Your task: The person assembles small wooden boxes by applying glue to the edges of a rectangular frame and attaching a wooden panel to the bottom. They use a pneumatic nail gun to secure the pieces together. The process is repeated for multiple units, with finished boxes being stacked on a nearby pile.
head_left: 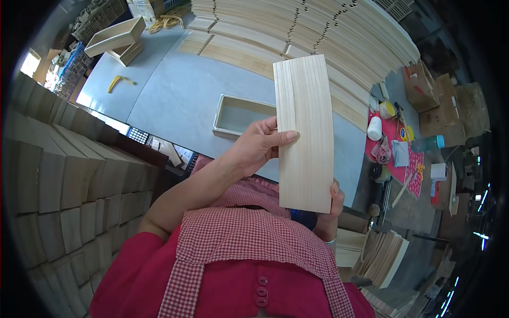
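Observation:
A flat, pale wooden board (305, 132) stands lengthwise in front of me, its grain running along it. My left hand (261, 142) pinches its left edge, thumb on the near face and fingers mostly behind. Lower down, my right hand (334, 202) grips the right edge close to the bottom corner; most of its fingers are hidden by the board. Behind my left hand, a shallow rectangular wooden frame (218, 123) lies on the grey tabletop (196, 79), partly covered by the hand and the board.
Stacked wooden boards (350, 37) line the table's far side. Two wooden boxes (117, 38) and a yellow curved object (120, 82) sit far left. Piled wood blocks (58, 175) rise at left. On the right, a red cloth (389, 153) carries a white bottle (374, 129); cardboard boxes (442, 103) stand beyond.

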Action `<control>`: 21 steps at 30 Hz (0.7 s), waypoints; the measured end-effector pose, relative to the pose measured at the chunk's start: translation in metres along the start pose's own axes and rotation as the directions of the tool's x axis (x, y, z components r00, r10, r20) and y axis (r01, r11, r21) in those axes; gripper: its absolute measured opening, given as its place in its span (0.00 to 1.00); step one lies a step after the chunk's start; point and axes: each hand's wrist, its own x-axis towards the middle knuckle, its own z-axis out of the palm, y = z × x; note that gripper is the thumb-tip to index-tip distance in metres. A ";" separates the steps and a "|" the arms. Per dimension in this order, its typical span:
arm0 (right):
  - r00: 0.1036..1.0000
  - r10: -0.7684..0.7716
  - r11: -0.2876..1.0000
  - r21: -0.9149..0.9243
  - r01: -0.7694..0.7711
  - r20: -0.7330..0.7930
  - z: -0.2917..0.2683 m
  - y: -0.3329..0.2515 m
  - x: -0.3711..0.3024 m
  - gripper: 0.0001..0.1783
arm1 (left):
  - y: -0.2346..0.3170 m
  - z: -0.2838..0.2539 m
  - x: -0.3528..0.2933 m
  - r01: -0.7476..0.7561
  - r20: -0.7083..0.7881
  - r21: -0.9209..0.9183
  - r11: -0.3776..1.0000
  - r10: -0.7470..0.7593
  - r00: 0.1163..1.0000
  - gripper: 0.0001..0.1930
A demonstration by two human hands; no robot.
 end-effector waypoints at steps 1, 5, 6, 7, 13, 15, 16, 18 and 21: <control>0.999 0.013 1.000 -0.026 -0.012 0.029 0.000 -0.004 0.005 0.38 | 0.000 -0.001 0.000 -0.018 -0.015 -0.021 1.000 0.018 1.000 0.20; 0.970 0.114 0.970 0.186 -0.154 0.213 0.064 -0.045 0.016 0.50 | -0.005 -0.001 0.010 -0.130 0.123 -0.122 0.984 0.145 0.982 0.22; 0.968 0.121 0.984 0.103 -0.146 0.218 0.064 -0.044 0.017 0.53 | -0.005 -0.004 0.012 -0.133 0.145 -0.132 0.982 0.152 0.978 0.23; 0.966 0.127 0.991 0.021 -0.135 0.224 0.059 -0.044 0.019 0.56 | -0.004 -0.008 0.012 -0.136 0.167 -0.141 0.981 0.159 0.973 0.24; 0.879 -0.194 0.377 -0.794 0.477 0.436 0.014 -0.066 0.071 0.58 | 0.036 -0.052 -0.065 -0.059 -0.218 0.857 0.512 0.465 0.858 0.14; 0.864 -0.193 0.188 -0.847 0.497 0.464 0.006 -0.074 0.090 0.55 | 0.039 -0.079 -0.082 0.074 -0.313 0.914 0.400 0.577 0.754 0.16; 0.863 -0.184 0.133 -0.858 0.497 0.471 0.001 -0.073 0.099 0.54 | 0.038 -0.092 -0.086 0.152 -0.328 0.934 0.323 0.607 0.724 0.17; 0.845 -0.152 0.052 -0.849 0.525 0.513 -0.005 -0.075 0.120 0.53 | 0.032 -0.103 -0.086 0.193 -0.285 0.958 0.213 0.619 0.732 0.18; 0.814 -0.093 0.001 -0.817 0.576 0.573 -0.007 -0.077 0.140 0.53 | 0.026 -0.108 -0.081 0.244 -0.283 0.959 0.147 0.597 0.751 0.18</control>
